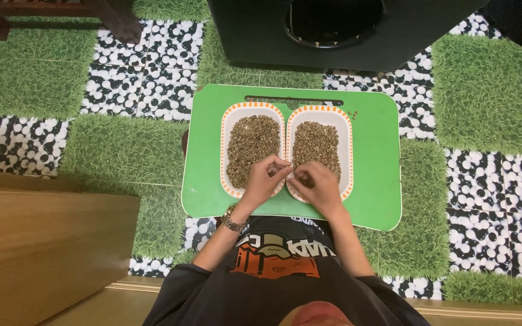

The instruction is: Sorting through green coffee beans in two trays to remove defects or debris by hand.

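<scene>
Left hand: we pinch something tiny over the left white oval orange-rimmed tray.
Right hand: fingers curled in the right matching tray's brownish-green small beans; what it holds we cannot tell.
Risk: beans may spill onto the green plastic lap table.

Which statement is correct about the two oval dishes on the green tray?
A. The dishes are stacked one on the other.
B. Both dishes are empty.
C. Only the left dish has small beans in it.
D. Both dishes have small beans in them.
D: the left dish and the right dish lie side by side on the green tray, each holding a layer of small brownish-green beans.
</scene>
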